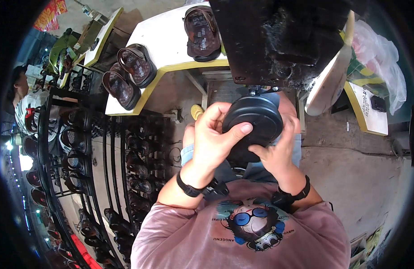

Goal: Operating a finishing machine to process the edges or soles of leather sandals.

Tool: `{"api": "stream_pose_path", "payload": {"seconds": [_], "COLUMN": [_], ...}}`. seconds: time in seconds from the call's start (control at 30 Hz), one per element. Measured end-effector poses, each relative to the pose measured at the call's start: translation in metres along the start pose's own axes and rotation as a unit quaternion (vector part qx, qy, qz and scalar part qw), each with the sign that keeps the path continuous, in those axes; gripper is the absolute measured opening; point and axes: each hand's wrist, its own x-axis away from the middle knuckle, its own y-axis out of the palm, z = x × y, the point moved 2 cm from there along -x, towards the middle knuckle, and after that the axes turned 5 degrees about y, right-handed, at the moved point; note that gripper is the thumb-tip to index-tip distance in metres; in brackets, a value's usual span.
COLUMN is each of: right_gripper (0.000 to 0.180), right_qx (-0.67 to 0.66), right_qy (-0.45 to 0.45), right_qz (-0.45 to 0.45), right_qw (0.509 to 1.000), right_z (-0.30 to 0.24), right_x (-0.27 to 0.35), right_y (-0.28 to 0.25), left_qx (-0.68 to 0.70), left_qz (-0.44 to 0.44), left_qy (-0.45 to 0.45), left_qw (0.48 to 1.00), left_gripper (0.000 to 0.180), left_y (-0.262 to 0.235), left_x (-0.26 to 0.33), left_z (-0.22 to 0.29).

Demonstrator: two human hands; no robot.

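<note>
Both of my hands grip a black sandal [256, 117], whose smooth rounded end faces up at me; the rest of it runs down toward my lap and is partly hidden. My left hand [216, 134] wraps its left side with the thumb lying across the top. On the other side my right hand [281, 143] closes round the edge, thumb against the lower part. The sandal's far edge is just under the front of a dark machine [278, 49], close to a small metal part there. Whether they touch I cannot tell.
Brown sandals [134, 65] stand on a white bench with a yellow edge [164, 42] at the left; another [202, 36] lies farther back. A black rack [50, 134] full of sandals fills the left. Plastic bags [377, 58] hang at the right. A person [25, 89] is beyond the rack.
</note>
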Motion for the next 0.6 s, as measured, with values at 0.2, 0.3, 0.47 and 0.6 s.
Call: {"api": "stream_pose_path", "payload": {"seconds": [0.2, 0.3, 0.47, 0.6], "right_gripper": [0.075, 0.069, 0.069, 0.059], "right_qx": [0.006, 0.016, 0.107, 0.133], "right_qy": [0.073, 0.012, -0.078, -0.086], "right_qz": [-0.081, -0.099, -0.184, -0.244], "right_qw": [0.994, 0.995, 0.974, 0.957], "right_z": [-0.004, -0.018, -0.031, -0.040], "right_x": [-0.012, -0.030, -0.070, -0.086], "right_y": [-0.034, -0.047, -0.071, -0.079], "left_qx": [0.135, 0.153, 0.190, 0.233], "left_qz": [0.096, 0.097, 0.099, 0.098], "left_qy": [0.043, 0.056, 0.034, 0.002], "left_qw": [0.985, 0.982, 0.976, 0.968], "left_gripper": [0.029, 0.033, 0.032, 0.026], "left_y": [0.020, 0.026, 0.029, 0.026], "left_x": [0.022, 0.024, 0.026, 0.023], "left_z": [-0.036, -0.041, -0.044, -0.032]}}
